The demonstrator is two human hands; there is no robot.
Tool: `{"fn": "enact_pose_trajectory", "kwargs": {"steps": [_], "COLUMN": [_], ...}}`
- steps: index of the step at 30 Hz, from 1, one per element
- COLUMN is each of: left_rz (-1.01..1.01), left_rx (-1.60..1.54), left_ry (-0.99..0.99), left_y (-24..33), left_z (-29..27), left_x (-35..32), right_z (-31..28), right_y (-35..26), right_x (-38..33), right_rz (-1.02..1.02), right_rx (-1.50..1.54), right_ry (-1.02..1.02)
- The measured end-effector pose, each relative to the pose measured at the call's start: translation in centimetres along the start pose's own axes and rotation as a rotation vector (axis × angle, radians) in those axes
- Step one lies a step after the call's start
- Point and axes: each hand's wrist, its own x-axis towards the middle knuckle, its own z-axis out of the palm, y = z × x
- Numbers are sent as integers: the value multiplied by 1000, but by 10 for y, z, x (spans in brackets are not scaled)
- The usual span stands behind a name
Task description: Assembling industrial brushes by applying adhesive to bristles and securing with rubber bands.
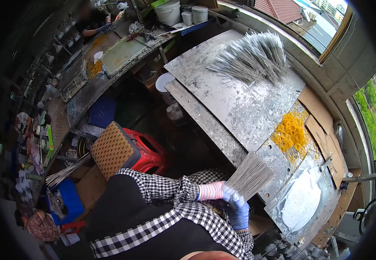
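Observation:
My left hand (pixel 228 193), in a blue glove with a pink cuff, and my right hand (pixel 240 214), also in a blue glove, are both closed on the lower end of a bundle of thin grey sticks (pixel 252 174). The bundle fans out upward over the near edge of a paint-spattered metal table (pixel 240 108). Checked sleeves cover both forearms. A heap of yellow rubber bands (pixel 290 132) lies on the table just beyond the bundle.
A larger pile of grey sticks (pixel 253 56) lies at the table's far end. A tray of white powder (pixel 303 200) sits to the right. A red stool with a woven cushion (pixel 123 151) stands left. White buckets (pixel 169 12), a cluttered bench and other people are farther off.

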Motion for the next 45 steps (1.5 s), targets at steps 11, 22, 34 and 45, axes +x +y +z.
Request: {"fn": "enact_pose_trajectory", "kwargs": {"steps": [11, 22, 34, 45], "left_rz": [416, 654, 542, 472], "left_rx": [470, 1131, 822, -412], "left_ry": [-9, 190, 17, -530], "left_y": [16, 25, 43, 127], "left_z": [21, 34, 30, 10], "left_x": [-9, -15, -26, -9], "right_z": [22, -7, -4, -31], "right_y": [-10, 12, 4, 6], "right_x": [-4, 13, -8, -5], "right_rz": [-278, -146, -92, 5], "right_rx": [-218, 17, -125, -622], "right_ry": [-84, -104, 53, -473]}}
